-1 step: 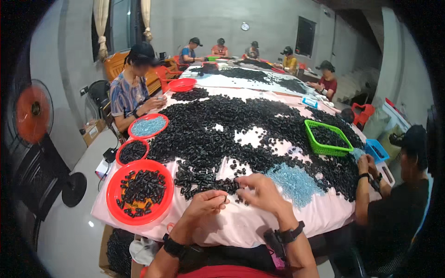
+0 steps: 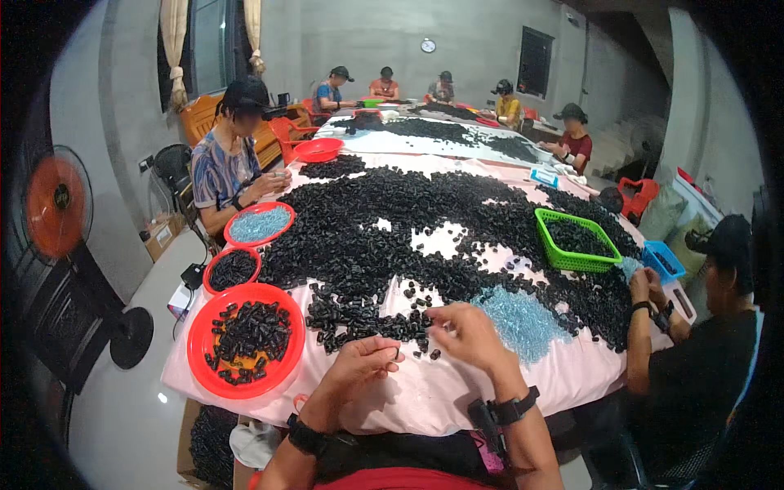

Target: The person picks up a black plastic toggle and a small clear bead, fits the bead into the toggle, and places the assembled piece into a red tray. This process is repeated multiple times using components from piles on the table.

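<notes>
My left hand (image 2: 357, 365) is closed in a pinch over the near edge of the table, with a small dark piece (image 2: 398, 354) showing at the fingertips. To its right my right hand (image 2: 467, 333) is held with bent fingers, thumb and forefinger close together at the border of a heap of small black plastic pieces (image 2: 359, 314). What those fingertips hold, if anything, is hidden among the black pieces. Just beyond the right hand lies a pile of small clear bluish pieces (image 2: 523, 322). A large red basin (image 2: 200, 359) with black parts in it stands left of my left hand.
Smaller red bowls (image 2: 231, 287) line the left edge. A green basket (image 2: 576, 260) and a blue tray (image 2: 674, 276) stand at the right. Co-workers sit on both sides, the nearest a person in black (image 2: 694, 359). A fan (image 2: 61, 204) stands at the left.
The fingers of my right hand have drawn back slightly to the right and come closer together. My left hand has barely moved.
</notes>
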`<action>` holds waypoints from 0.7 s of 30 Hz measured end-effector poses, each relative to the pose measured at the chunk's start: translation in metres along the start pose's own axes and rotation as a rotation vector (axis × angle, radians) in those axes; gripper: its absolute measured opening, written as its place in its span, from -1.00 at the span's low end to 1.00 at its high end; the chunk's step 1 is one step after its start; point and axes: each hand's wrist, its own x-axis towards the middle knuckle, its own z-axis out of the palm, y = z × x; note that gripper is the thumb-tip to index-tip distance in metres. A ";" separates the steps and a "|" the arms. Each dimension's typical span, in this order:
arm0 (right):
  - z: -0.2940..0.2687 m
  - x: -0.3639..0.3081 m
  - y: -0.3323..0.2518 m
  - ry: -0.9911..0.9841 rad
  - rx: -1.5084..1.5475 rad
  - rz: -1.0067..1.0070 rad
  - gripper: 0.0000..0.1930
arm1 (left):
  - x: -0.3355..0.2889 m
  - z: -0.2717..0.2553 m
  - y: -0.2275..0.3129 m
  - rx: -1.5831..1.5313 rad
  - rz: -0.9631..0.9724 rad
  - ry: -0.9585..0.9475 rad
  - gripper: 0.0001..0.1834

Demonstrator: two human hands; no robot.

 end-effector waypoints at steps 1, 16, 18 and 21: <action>-0.004 -0.004 0.017 0.025 -0.058 0.155 -0.74 | 0.002 0.004 -0.001 0.050 -0.024 -0.009 -0.72; 0.009 -0.011 0.057 -0.042 -0.188 0.105 -0.70 | 0.003 0.015 0.006 0.087 0.070 0.145 -0.81; 0.012 -0.010 0.054 -0.124 -0.259 0.099 -0.73 | 0.001 0.018 0.006 0.053 0.039 0.097 -0.76; 0.015 -0.004 0.047 -0.131 -0.249 0.134 -0.76 | 0.002 0.017 0.000 0.103 -0.027 0.039 -0.71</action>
